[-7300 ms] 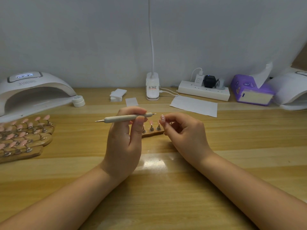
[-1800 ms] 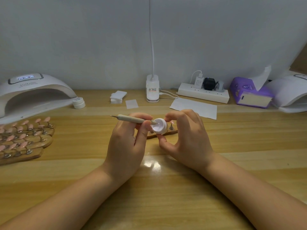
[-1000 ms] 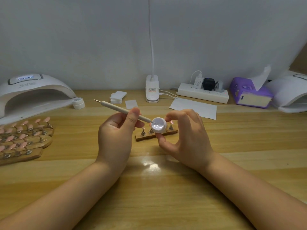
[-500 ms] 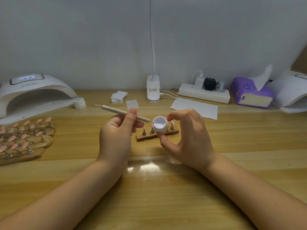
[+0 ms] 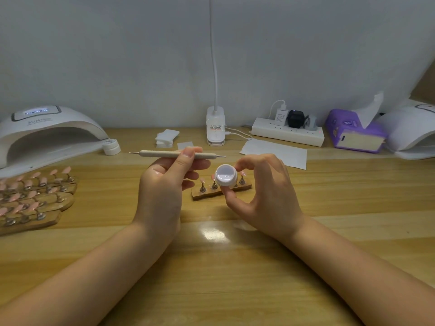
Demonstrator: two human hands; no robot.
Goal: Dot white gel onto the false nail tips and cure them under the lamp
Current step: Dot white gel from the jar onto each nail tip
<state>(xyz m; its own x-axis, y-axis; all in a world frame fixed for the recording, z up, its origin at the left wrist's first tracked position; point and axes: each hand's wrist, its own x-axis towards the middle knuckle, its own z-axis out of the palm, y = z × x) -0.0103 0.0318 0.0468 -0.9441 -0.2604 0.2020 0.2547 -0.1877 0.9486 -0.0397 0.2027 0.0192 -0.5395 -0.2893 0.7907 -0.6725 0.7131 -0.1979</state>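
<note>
My left hand (image 5: 164, 187) pinches a beige dotting tool (image 5: 164, 153), held level with its metal tip pointing right, just above and left of the jar. A small open white gel jar (image 5: 226, 178) is gripped by my right hand (image 5: 266, 194) between thumb and forefinger, tilted so its white gel faces me. Behind the jar a small wooden stand (image 5: 209, 193) with pink false nail tips on pegs lies on the table, partly hidden. The white curing lamp (image 5: 44, 130) sits at the far left with its display lit.
Several wooden stands of pink nail tips (image 5: 33, 196) lie at the left. The jar's lid (image 5: 111, 147) is by the lamp. Wipes (image 5: 166, 137), a desk-lamp base (image 5: 215, 128), paper (image 5: 274, 152), a power strip (image 5: 287, 135), a purple tissue pack (image 5: 353, 132) and another lamp (image 5: 412, 132) line the back.
The dotting tool's tip has come out of the gel jar and the tool has levelled out above it. The jar stays in my right hand, slightly lower.
</note>
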